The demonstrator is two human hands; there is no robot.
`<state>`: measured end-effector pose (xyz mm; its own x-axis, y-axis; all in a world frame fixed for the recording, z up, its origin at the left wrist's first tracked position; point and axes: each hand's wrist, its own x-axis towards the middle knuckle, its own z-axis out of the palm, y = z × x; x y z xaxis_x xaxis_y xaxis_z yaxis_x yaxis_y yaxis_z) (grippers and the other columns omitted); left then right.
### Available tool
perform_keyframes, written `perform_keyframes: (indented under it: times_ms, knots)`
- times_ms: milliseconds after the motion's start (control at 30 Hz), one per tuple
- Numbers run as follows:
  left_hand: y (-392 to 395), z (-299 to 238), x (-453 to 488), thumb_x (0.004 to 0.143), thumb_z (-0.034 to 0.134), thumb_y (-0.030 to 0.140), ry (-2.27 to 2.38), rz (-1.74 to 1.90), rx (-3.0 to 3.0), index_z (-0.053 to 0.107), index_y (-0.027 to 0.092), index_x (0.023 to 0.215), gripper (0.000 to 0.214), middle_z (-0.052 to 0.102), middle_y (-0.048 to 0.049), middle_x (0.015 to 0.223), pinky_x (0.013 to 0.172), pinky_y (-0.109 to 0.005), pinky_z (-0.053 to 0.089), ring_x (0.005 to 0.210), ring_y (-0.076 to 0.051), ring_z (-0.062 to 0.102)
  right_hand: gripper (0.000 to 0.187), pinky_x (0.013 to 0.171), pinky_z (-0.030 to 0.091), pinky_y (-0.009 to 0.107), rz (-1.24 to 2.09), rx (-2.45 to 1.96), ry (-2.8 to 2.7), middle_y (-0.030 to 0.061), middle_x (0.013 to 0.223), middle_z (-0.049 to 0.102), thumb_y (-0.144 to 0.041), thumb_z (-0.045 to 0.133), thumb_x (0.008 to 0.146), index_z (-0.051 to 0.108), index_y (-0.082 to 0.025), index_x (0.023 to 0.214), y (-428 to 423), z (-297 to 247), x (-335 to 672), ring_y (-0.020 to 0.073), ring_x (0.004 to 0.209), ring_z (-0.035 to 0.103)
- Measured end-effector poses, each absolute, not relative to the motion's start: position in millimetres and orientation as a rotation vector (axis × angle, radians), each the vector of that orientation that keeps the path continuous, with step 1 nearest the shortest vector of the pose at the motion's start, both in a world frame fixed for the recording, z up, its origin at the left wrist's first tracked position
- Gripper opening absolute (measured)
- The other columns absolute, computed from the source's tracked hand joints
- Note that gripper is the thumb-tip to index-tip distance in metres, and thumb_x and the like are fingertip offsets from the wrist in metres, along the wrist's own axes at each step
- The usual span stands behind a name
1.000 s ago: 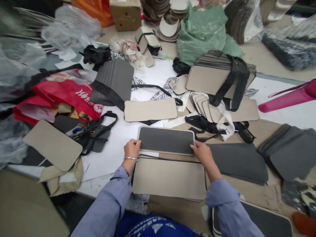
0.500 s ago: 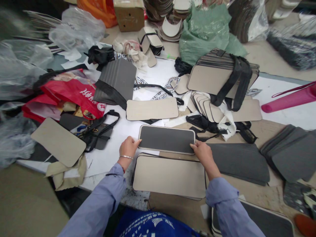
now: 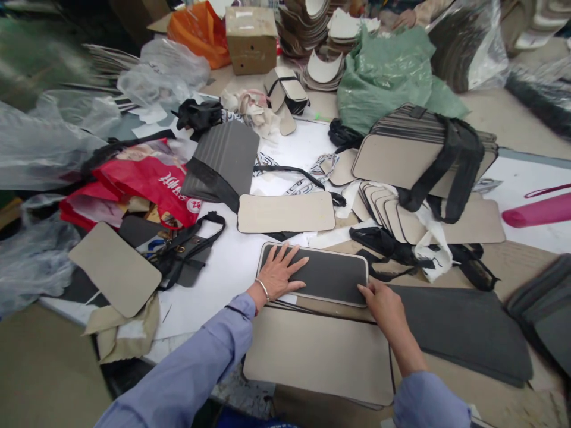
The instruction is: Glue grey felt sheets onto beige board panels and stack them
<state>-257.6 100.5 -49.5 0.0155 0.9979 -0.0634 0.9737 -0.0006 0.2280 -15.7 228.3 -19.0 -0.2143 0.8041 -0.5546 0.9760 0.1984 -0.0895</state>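
A dark grey rounded panel with a pale edge (image 3: 330,274) lies flat on the table in front of me. My left hand (image 3: 279,274) rests on its left part, fingers spread and flat. My right hand (image 3: 383,302) grips the panel's lower right corner with curled fingers. Below the panel lies a large beige board (image 3: 319,356), and a dark grey sheet (image 3: 459,330) lies to the right of my right hand.
A smaller beige panel (image 3: 285,213) sits just beyond. A strapped stack of beige panels (image 3: 401,156) is at the right, a red bag (image 3: 147,181) at the left, a beige panel (image 3: 113,267) near the table's left edge, a green bag (image 3: 388,74) and a cardboard box (image 3: 250,38) at the back.
My left hand has moved from the panel's left edge onto its top and opened flat. The view has shifted, so everything sits lower and further right in the picture.
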Motion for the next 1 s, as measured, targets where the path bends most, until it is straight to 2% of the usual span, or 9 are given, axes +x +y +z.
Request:
perform_keyframes:
  times_ms: [167, 300, 433, 500, 567, 633, 700, 867, 1000]
  knots:
    - [100, -48, -258, 0.076, 0.051, 0.055, 2.08, 0.176, 2.083, 0.035, 0.033, 0.133, 0.063, 0.03, -0.0063, 0.144, 0.104, -0.053, 0.014, 0.132, -0.032, 0.019, 0.019, 0.059, 0.036, 0.025, -0.52, 1.706, 2.089, 0.0085, 0.082, 0.065, -0.035, 0.047, 0.085, 0.055, -0.018, 0.08, 221, -9, -22, 0.019, 0.074, 0.061]
    - [103, -50, -257, 0.076, 0.053, 0.052, 2.085, 0.155, 2.099, 0.036, 0.032, 0.133, 0.062, 0.029, -0.0069, 0.144, 0.104, -0.052, 0.015, 0.133, -0.032, 0.019, 0.025, 0.063, 0.041, 0.028, -0.385, 1.789, 2.08, 0.0108, 0.084, 0.063, -0.039, 0.051, 0.083, 0.051, -0.017, 0.095, 219, 2, -24, 0.0227, 0.08, 0.06]
    - [103, -53, -257, 0.076, 0.052, 0.052, 2.076, 0.122, 2.138, 0.038, 0.031, 0.132, 0.061, 0.03, -0.0082, 0.143, 0.104, -0.053, 0.015, 0.133, -0.033, 0.019, 0.027, 0.078, 0.043, 0.035, -0.195, 1.667, 2.447, 0.0154, 0.099, 0.059, -0.036, 0.048, 0.085, 0.053, -0.014, 0.101, 217, 4, -33, 0.0258, 0.096, 0.053]
    - [103, -54, -257, 0.077, 0.051, 0.052, 2.08, 0.113, 2.151, 0.039, 0.03, 0.132, 0.06, 0.03, -0.0092, 0.143, 0.104, -0.053, 0.015, 0.132, -0.034, 0.02, 0.04, 0.09, 0.039, 0.038, -0.227, 1.434, 2.726, 0.0178, 0.114, 0.054, -0.038, 0.047, 0.085, 0.05, -0.011, 0.115, 218, -2, -41, 0.0272, 0.108, 0.047]
    - [103, -55, -256, 0.077, 0.051, 0.051, 2.088, 0.112, 2.155, 0.039, 0.029, 0.132, 0.06, 0.03, -0.0099, 0.143, 0.104, -0.053, 0.014, 0.132, -0.034, 0.02, 0.053, 0.1, 0.031, 0.041, -0.297, 1.179, 2.921, 0.0179, 0.13, 0.043, -0.042, 0.048, 0.084, 0.042, -0.01, 0.126, 222, -12, -49, 0.0281, 0.122, 0.034]
    - [102, -57, -257, 0.077, 0.052, 0.052, 2.085, 0.114, 2.153, 0.038, 0.03, 0.132, 0.061, 0.03, -0.0098, 0.143, 0.104, -0.054, 0.013, 0.132, -0.034, 0.019, 0.06, 0.105, 0.023, 0.045, -0.334, 1.033, 3.0, 0.0172, 0.14, 0.031, -0.044, 0.047, 0.084, 0.036, -0.01, 0.132, 227, -23, -55, 0.0283, 0.131, 0.021]
    - [101, -57, -258, 0.076, 0.051, 0.053, 2.074, 0.117, 2.136, 0.037, 0.032, 0.133, 0.062, 0.029, -0.0086, 0.144, 0.104, -0.053, 0.013, 0.133, -0.033, 0.018, 0.063, 0.107, 0.018, 0.047, -0.354, 0.978, 3.018, 0.0169, 0.143, 0.024, -0.045, 0.045, 0.084, 0.032, -0.01, 0.135, 231, -35, -58, 0.0274, 0.133, 0.014]
    - [106, -47, -257, 0.078, 0.048, 0.056, 2.022, 0.142, 2.088, 0.033, 0.03, 0.135, 0.064, 0.026, -0.0111, 0.145, 0.105, -0.055, 0.011, 0.133, -0.032, 0.019, 0.065, 0.108, 0.015, 0.047, -0.37, 0.911, 3.029, 0.0157, 0.145, 0.02, -0.044, 0.045, 0.084, 0.029, -0.011, 0.137, 235, -56, -60, 0.0265, 0.134, 0.011]
    - [123, -41, -243, 0.082, 0.042, 0.054, 1.633, 0.273, 2.318, 0.03, 0.026, 0.136, 0.062, 0.024, -0.0107, 0.145, 0.108, -0.046, 0.011, 0.135, -0.024, 0.016, 0.064, 0.107, 0.018, 0.048, -0.274, 0.88, 3.053, 0.0149, 0.146, 0.018, -0.038, 0.044, 0.084, 0.023, -0.012, 0.138, 235, -61, -58, 0.0266, 0.134, 0.011]
